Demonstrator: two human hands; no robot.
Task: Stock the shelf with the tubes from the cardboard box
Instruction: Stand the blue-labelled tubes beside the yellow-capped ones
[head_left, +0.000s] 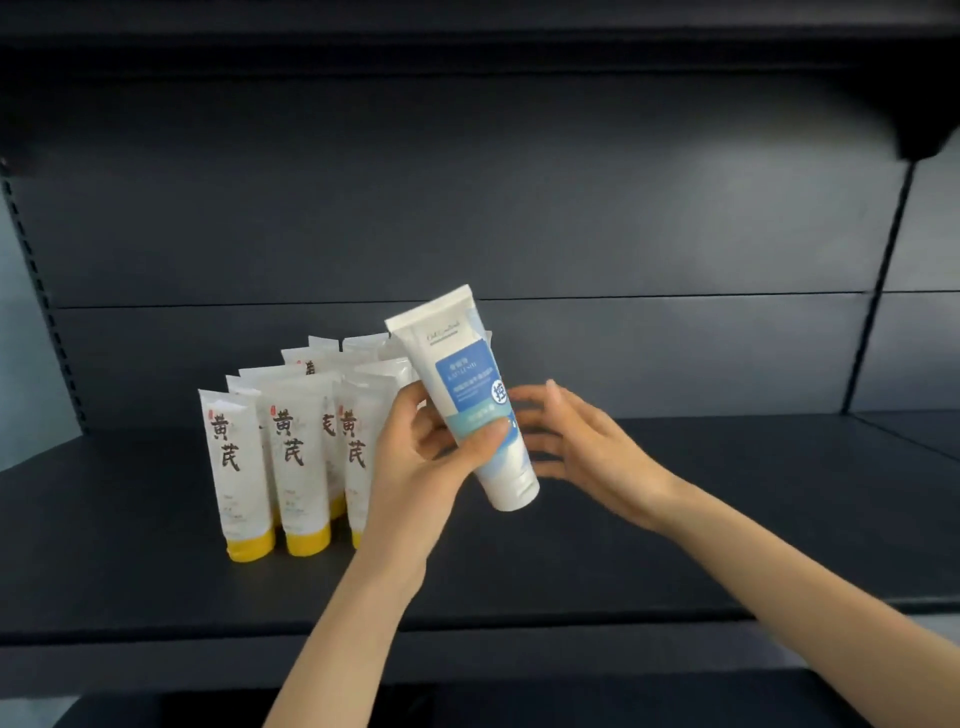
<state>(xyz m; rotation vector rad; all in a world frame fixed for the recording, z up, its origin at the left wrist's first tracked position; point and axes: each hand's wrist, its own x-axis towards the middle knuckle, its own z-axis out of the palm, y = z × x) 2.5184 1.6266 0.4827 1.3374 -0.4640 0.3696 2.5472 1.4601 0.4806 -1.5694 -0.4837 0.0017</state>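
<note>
White-and-blue tube (462, 374) is up in the air over the dark shelf (675, 519), tilted with the cap end down. Left hand (410, 457) is wrapped round its lower half, thumb across the front. Right hand (582, 441) is just beside it, fingers loose and apart, kinda blurry, can't tell if it's touching. Yellow-capped tubes (296, 452) stand bunched on the shelf to the left.

Single head camera, wide-angle; faces forward, slightly down; close onto shelf (675, 525).
</note>
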